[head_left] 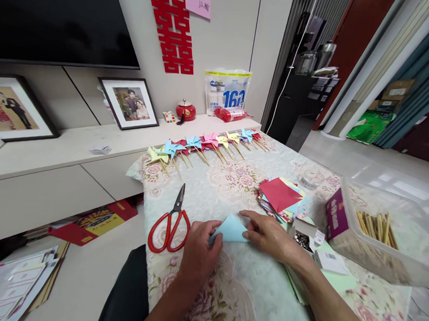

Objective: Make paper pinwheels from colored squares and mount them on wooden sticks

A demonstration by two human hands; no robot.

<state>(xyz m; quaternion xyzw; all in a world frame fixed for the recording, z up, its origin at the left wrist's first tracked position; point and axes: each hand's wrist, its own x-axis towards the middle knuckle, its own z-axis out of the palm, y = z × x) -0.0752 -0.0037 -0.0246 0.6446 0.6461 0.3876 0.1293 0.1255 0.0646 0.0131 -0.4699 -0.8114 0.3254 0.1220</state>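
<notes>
Between my two hands is a light blue sheet of paper [231, 230], folded into a triangle just above the tablecloth. My left hand [202, 242] pinches its left corner between thumb and fingers. At the right corner, my right hand [266, 234] grips the paper with thumb and bent fingers, its index finger reaching past the edge. Scissors with red handles [170, 228] lie to the left of my left hand, blades pointing away. A stack of coloured paper squares [280, 194], a red one on top, sits beyond my right hand.
Paper pinwheels on sticks [193, 143] line the table's far edge. At right stand a small box of metal pins [303, 238] and a clear plastic tub [368, 257] holding wooden sticks. Green sheets [338, 279] lie under my right forearm. A round clear dish [311, 179] is behind.
</notes>
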